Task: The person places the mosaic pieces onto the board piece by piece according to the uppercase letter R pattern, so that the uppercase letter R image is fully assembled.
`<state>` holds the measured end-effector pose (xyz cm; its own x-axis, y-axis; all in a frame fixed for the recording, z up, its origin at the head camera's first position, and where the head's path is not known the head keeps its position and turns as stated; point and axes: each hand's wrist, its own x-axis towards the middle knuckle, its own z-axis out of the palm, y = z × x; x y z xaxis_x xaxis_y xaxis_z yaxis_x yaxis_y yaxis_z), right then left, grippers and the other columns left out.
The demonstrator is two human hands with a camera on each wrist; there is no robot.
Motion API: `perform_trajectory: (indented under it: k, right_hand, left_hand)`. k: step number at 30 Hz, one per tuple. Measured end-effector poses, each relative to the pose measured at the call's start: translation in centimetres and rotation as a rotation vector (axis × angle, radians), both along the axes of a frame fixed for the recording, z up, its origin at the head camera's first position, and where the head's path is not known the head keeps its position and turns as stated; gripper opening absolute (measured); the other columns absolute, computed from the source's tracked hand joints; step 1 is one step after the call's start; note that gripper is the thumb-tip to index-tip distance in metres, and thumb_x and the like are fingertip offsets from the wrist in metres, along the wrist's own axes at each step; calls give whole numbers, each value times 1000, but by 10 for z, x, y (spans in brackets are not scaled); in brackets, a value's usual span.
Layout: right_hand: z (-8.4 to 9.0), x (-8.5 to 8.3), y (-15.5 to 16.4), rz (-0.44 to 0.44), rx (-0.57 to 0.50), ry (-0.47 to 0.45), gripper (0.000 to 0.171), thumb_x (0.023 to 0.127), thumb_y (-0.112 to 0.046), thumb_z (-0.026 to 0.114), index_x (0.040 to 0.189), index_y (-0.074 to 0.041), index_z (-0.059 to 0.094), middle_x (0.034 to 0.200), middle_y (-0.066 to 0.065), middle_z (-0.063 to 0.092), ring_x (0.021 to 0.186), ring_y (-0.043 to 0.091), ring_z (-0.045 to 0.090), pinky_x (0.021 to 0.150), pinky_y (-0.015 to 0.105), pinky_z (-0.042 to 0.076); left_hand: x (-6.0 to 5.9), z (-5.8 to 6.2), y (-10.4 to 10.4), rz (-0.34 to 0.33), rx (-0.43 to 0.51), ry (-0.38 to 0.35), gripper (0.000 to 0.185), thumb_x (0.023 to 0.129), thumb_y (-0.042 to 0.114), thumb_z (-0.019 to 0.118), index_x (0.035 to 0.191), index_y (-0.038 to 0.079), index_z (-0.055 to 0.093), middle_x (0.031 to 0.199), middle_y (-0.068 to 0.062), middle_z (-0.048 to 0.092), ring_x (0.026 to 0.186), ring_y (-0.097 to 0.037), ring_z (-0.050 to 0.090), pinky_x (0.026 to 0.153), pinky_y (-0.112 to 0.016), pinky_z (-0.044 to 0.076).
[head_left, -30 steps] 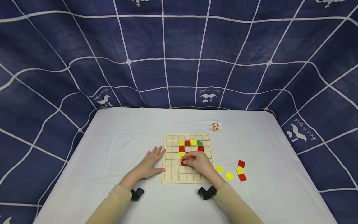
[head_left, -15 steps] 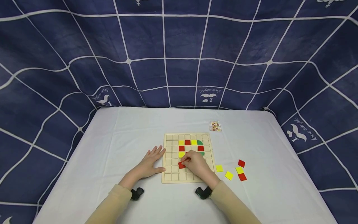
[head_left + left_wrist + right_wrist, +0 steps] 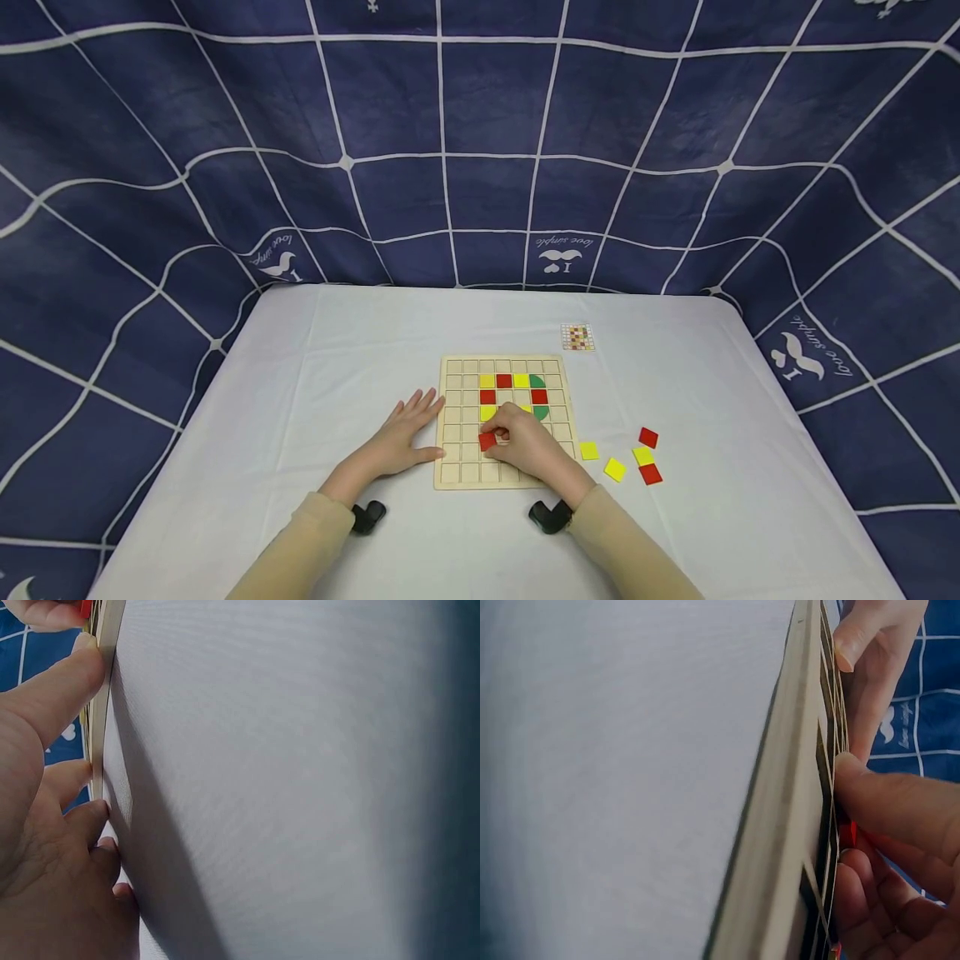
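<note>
pinched at the fingertips of the right hand (image 3: 528, 442), a red square tile (image 3: 487, 442) is being seated, seemingly tilted, in a lower-middle cell of the wooden grid board (image 3: 459, 475). flat with fingers spread, the left hand (image 3: 401, 437) steadies its edge. squaring and pressing down is called for next.

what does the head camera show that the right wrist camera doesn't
Only the head view shows the whole wooden grid board, its yellow, red and green tiles, five loose square tiles on the white tablecloth, and a small pattern card. Only the right wrist view shows the board's edge close up. Both show the right hand pinching a red square tile and the left hand by the board.
</note>
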<state>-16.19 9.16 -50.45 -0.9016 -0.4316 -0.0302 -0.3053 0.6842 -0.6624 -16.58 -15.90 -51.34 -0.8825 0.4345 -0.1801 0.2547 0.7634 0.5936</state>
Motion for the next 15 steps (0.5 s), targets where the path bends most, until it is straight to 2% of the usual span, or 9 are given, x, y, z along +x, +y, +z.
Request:
perform_trajectory:
  k: [4,11,15]
  right_hand:
    - [-1,-1,1,-4,21,11,22,80,-16,81,101,-16,75,88,-7,56,76,8,48,66,17,43]
    - [0,-2,-1,-41,25,92,20,82,-14,80,101,-11,75,87,-4,55,74,8,48,62,17,43]
    - [-1,-2,-2,-49,16,101,18,83,-14,79,100,-10,75,90,-5,56,74,7,49,63,16,44]
  left_hand:
    - [0,0,0,7,-1,-4,86,86,39,74,156,12,30,165,-11,17,154,-34,6,124,-56,5]
    - [0,-1,1,17,-3,-9,87,86,39,75,155,12,30,165,-11,18,154,-33,6,124,-55,4]
    - [0,-1,1,22,-9,-9,88,85,39,75,155,12,30,165,-10,18,154,-33,6,124,-55,4]
